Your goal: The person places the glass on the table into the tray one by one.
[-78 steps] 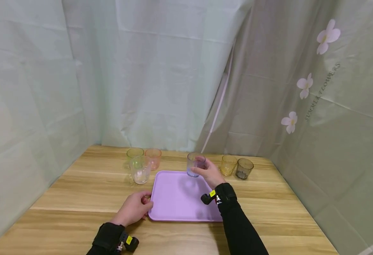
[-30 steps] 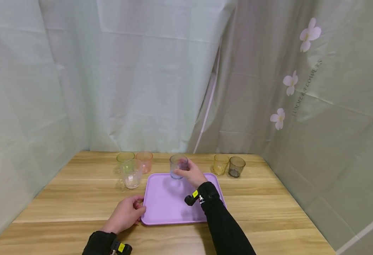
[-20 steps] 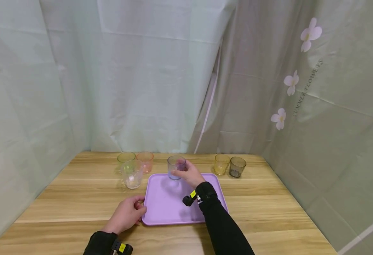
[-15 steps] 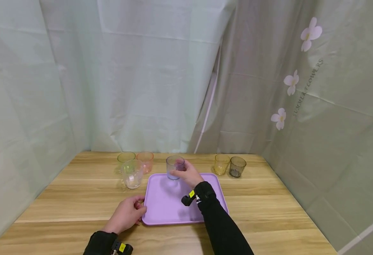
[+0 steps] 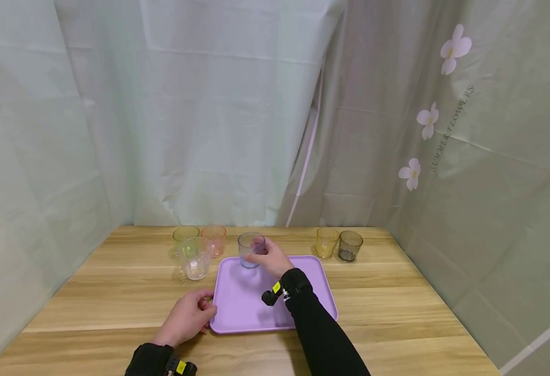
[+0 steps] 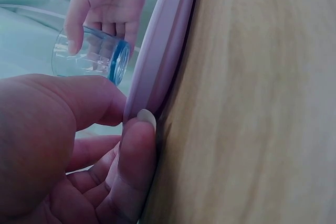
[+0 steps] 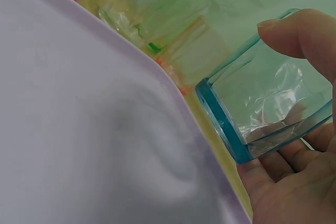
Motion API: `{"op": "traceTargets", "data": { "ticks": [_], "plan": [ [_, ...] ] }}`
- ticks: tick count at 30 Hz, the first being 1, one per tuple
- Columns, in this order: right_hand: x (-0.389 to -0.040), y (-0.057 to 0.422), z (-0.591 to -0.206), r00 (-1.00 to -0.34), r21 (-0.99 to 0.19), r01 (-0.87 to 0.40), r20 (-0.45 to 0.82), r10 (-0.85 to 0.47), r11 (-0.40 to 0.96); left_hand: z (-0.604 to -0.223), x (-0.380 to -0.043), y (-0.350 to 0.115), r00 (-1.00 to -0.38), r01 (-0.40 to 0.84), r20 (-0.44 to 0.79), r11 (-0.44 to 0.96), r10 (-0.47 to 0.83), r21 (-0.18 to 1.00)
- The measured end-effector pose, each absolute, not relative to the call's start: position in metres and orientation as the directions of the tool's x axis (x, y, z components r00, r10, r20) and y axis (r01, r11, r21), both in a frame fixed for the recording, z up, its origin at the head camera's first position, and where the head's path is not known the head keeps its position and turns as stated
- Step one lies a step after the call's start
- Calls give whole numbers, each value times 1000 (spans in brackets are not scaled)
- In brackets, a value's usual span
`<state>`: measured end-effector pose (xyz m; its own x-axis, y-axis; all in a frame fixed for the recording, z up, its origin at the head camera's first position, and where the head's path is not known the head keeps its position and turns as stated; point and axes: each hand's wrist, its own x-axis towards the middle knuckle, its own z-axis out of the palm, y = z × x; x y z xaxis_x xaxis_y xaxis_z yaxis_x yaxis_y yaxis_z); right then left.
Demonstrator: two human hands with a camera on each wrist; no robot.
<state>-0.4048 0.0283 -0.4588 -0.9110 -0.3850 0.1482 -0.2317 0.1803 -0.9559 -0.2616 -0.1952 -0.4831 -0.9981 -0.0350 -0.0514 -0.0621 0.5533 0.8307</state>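
Note:
My right hand (image 5: 272, 259) holds a clear blue tumbler (image 5: 245, 245) between thumb and fingers, above the far edge of a lilac tray (image 5: 237, 305). In the right wrist view the blue tumbler (image 7: 273, 98) is tilted in the picture, its thick base towards the tray, apart from the rim. At the tray's near left side, my left hand (image 5: 186, 317) pinches the rim; the left wrist view has its thumb and a fingertip (image 6: 137, 148) at the tray edge (image 6: 157, 51). Part of the right hand's fingers shows through the tumbler.
Left of the tray stand a clear tumbler (image 5: 195, 263), a green one (image 5: 181, 233) partly behind it, and a pink one (image 5: 215, 243). At the back right are a yellow tumbler (image 5: 326, 243) and a grey-brown one (image 5: 350, 246). Curtains (image 5: 223, 130) enclose the wooden table (image 5: 397, 313).
My right hand has carried the blue tumbler leftward along the tray's far edge, towards the pink tumbler. My left hand keeps its place on the rim. The head view shifted slightly early on.

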Motion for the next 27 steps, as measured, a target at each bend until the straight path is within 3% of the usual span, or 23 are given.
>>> {"op": "traceTargets", "data": {
  "ticks": [27],
  "plan": [
    [-401, 9, -462, -912, -949, -234, 139, -385, 212, -482, -262, -196, -997, -72, -65, 548, -33, 833]
  ]
}}
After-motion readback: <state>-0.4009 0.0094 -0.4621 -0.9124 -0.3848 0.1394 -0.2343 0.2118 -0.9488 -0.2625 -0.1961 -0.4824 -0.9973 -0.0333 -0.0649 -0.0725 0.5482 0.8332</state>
